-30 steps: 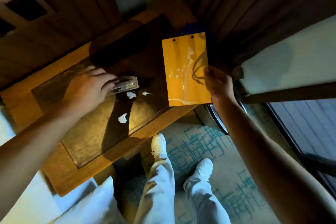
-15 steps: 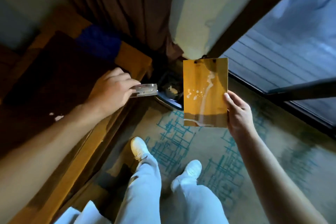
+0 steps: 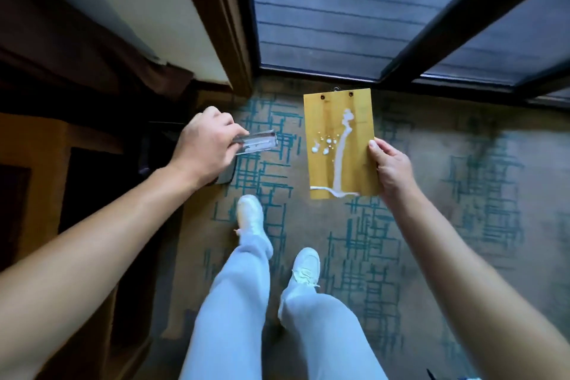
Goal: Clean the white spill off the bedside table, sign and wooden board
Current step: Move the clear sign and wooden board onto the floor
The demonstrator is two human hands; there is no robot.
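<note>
Fingers: left hand (image 3: 207,145) pinching 1 clear sign (image 3: 256,141), right hand (image 3: 391,167) pinching 1 wooden board (image 3: 341,145) w/ white spill (image 3: 339,157).

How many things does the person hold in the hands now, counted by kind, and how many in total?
Wooden board, streaked with white spill, held at its edge by the right hand: 1
Clear sign, gripped in the left hand: 1
Total: 2
</note>
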